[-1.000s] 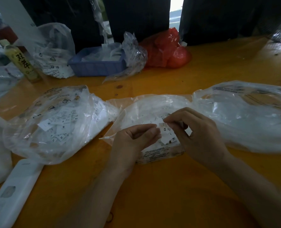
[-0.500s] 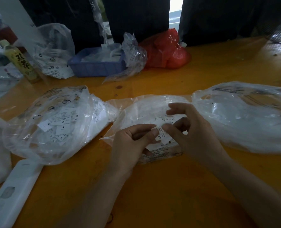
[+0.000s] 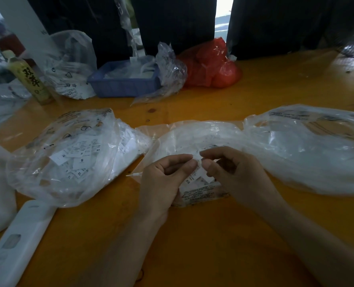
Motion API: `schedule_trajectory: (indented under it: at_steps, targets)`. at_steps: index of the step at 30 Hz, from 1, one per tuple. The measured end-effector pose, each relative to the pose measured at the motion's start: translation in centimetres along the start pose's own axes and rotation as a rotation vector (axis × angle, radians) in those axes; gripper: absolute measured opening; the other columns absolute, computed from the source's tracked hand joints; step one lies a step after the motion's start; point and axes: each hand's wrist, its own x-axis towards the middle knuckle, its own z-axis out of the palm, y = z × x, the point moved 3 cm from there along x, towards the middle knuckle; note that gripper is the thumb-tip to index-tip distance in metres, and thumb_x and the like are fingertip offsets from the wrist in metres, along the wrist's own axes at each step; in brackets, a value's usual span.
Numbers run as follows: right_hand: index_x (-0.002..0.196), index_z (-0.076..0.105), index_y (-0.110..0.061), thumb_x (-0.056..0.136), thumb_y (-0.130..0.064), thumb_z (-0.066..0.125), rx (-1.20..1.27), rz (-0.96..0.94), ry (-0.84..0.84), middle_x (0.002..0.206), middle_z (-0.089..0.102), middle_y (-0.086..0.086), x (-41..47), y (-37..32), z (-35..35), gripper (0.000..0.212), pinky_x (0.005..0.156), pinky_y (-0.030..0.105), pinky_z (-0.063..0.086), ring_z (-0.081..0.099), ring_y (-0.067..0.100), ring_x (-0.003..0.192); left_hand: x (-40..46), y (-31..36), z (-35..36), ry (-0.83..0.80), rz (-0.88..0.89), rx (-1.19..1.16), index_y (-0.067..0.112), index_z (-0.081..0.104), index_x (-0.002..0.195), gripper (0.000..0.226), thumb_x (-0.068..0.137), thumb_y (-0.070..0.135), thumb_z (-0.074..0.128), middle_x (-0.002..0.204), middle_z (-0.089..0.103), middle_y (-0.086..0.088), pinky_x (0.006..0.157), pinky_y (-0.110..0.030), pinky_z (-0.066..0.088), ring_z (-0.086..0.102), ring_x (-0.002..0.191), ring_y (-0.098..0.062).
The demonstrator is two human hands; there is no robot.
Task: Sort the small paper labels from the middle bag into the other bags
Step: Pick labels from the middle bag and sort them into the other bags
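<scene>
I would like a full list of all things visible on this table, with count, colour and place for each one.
middle bag: 1, clear, table centre, under both hands
paper labels: several, white, pinched between the hands
left bag: 1, clear, holds white size labels
right bag: 1, clear, right side
basket: 1, blue, far centre
red bag: 1, far, right of the basket
bottle: 1, yellowish, far left
white device: 1, near left
table: 1, orange wood
left hand: pinches the labels
right hand: pinches the labels
</scene>
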Motion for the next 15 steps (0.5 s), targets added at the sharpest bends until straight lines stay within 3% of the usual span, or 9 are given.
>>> schedule_trajectory:
  at_steps: [2,6,9,13,15]
  targets:
    - [0.105,0.065,-0.045,0.087,-0.049,0.064,0.012,0.002,-0.039,0.088,0.070,-0.023,-0.2,0.0,0.2,0.019,0.057,0.024,0.060,0.070,0.007,0.071,0.0,-0.1,-0.1,0.013,-0.006,-0.002,0.033,0.085,0.090,0.024,0.068,0.042,0.086,0.090,0.083,0.001,0.056,-0.019,0.057,0.079,0.076,-0.010]
    - [0.104,0.068,-0.040,0.092,-0.031,0.071,-0.045,-0.027,-0.036,0.087,0.071,-0.018,-0.2,0.1,0.5,0.015,0.061,0.029,0.061,0.070,0.011,0.068,0.0,-0.1,-0.1,0.026,-0.004,0.004,0.030,0.085,0.089,0.024,0.068,0.042,0.086,0.084,0.082,-0.002,0.042,-0.014,0.047,0.065,0.047,0.000]
    - [0.103,0.068,-0.038,0.092,-0.026,0.073,-0.023,-0.013,0.063,0.090,0.070,-0.018,0.0,0.5,0.0,0.017,0.066,0.031,0.062,0.071,0.008,0.079,0.1,-0.1,-0.1,-0.003,-0.003,-0.006,0.035,0.084,0.096,0.024,0.073,0.040,0.086,0.092,0.083,-0.001,0.048,-0.017,0.051,0.072,0.062,-0.004]
    - [0.101,0.064,-0.039,0.091,-0.023,0.074,0.003,-0.016,0.166,0.092,0.070,-0.019,0.3,0.7,-0.7,0.021,0.070,0.021,0.059,0.070,0.005,0.078,0.6,-0.1,-0.5,-0.003,0.069,0.032,0.032,0.082,0.102,0.028,0.088,0.009,0.083,0.103,0.082,0.002,0.060,-0.018,0.056,0.076,0.081,-0.008]
    - [0.100,0.064,-0.039,0.092,-0.023,0.074,-0.010,-0.029,0.183,0.092,0.069,-0.020,0.3,0.7,-0.8,0.020,0.067,0.015,0.055,0.069,0.004,0.078,0.6,0.0,-0.6,0.014,0.111,0.076,0.031,0.080,0.104,0.030,0.088,0.006,0.083,0.103,0.082,0.007,0.062,-0.017,0.056,0.076,0.082,-0.006]
